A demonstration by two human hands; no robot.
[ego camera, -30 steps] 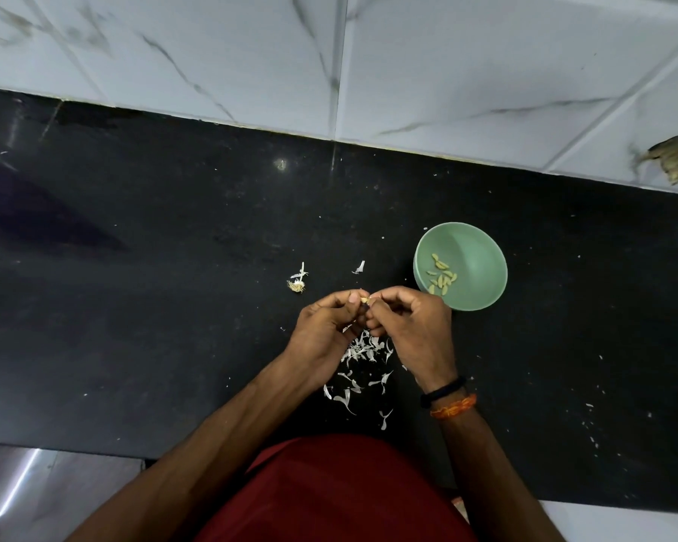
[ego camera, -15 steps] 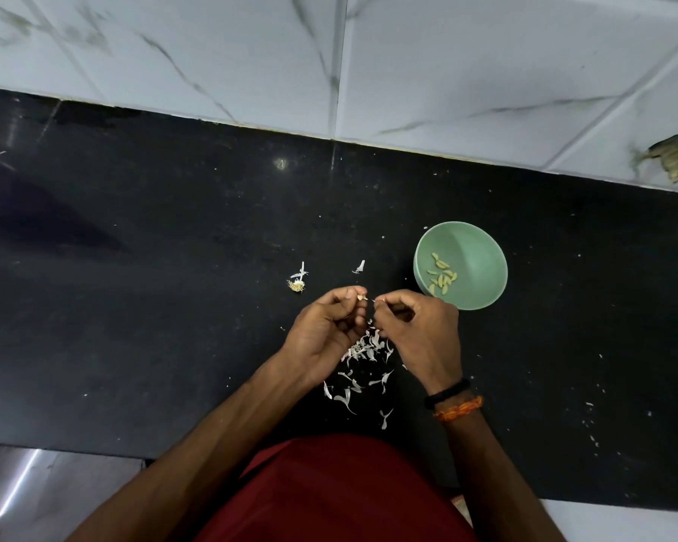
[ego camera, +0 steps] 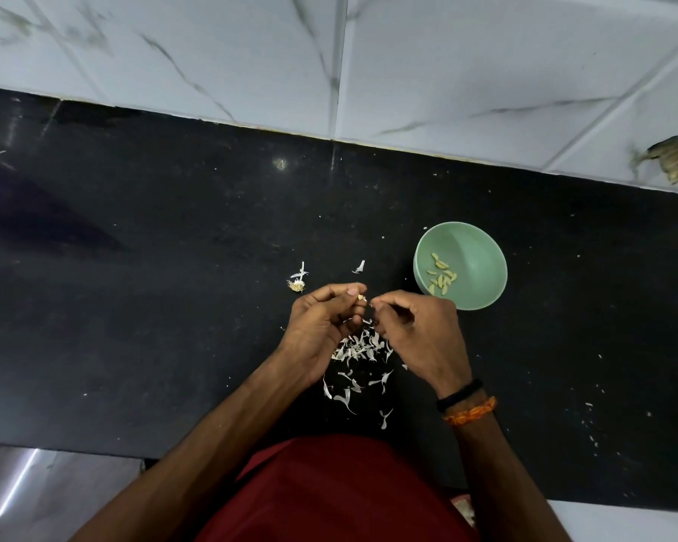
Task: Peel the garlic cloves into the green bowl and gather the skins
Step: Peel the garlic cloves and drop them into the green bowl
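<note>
While the left hand (ego camera: 321,322) pinches a tiny garlic clove (ego camera: 362,297) just left of the green bowl (ego camera: 471,244), right hand (ego camera: 419,334) fingers pinch its skin; clove prob. light, slippery, papery-skinned, so grip ends, w/ skins (ego camera: 359,352) piled below.

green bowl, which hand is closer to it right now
Right. The right hand sits just beside the green bowl, at its near-left rim; the left hand is farther left, past the right hand's fingers.
</note>
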